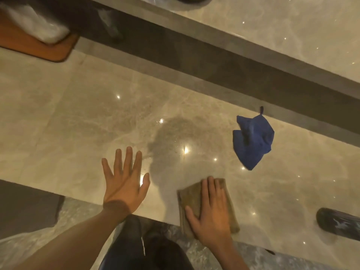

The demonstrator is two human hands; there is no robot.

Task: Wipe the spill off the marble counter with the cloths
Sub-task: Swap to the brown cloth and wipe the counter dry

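The marble desk [78, 114] carries a dull wet patch — the spill [175, 137] — near its middle, with small droplets glinting under the lights. Everything else can be placed from that patch.

Just below and right of the spill, the right hand [212, 213] lies flat on a folded brown cloth [191, 193] at the near edge of the desk; the fingers are stretched out and pressing down, so its grip is open, palm on the fabric, not closed round it. One corner of the cloth hangs slightly past the edge.

Below and left of the spill, the left hand [124, 180] is spread wide with all fingers apart, flat over the bare marble — its grip is fully open and holds nothing. Whether the palm touches the stone I cannot tell.

To the right of the spill, well apart from both hands, a crumpled blue cloth [253, 139] lies loose on the desk. Far up and left of the spill sits an orange-brown tray [39, 49] with something white and blurred on it. A dark object [339, 223] lies at the right border.
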